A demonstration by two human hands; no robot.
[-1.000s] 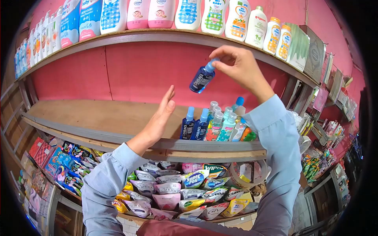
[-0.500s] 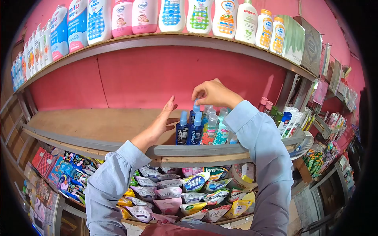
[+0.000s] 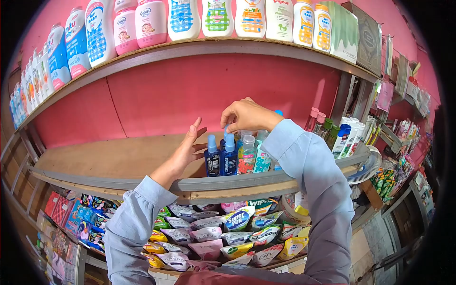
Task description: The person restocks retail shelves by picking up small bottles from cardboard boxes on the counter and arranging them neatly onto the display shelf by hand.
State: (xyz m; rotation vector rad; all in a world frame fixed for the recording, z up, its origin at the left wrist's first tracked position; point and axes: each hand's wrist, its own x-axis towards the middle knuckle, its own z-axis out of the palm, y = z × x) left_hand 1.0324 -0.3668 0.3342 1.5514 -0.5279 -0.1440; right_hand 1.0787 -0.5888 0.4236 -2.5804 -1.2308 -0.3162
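- Two front bottles [image 3: 229, 162], dark blue with pale blue spray caps, stand upright side by side near the edge of the shelf [image 3: 114, 156]; their small label print is hard to read.
- Behind them is the rear bottle [image 3: 223, 142], of the same kind; only its cap and a strip of its body show, and its base is hidden, so I cannot tell whether it rests on the shelf.
- The right hand [image 3: 251, 116] has thumb and fingertips pinched together on the cap of the rear bottle, the bent fingers partly covering it.
- The left hand [image 3: 183, 151] has its fingers apart and holds nothing, palm toward the bottles; whether a fingertip touches the nearest one I cannot tell.
- Just right of the blue bottles stand a clear bottle with a red pattern [image 3: 246, 159] and a teal bottle [image 3: 262, 159]; others behind them are mostly hidden by the right hand and sleeve [image 3: 289, 140].
- Overhead, several baby-care bottles [image 3: 185, 20] are cut off by the top edge.
- Below, the sleeves partly hide rows of pouches [image 3: 207, 249].
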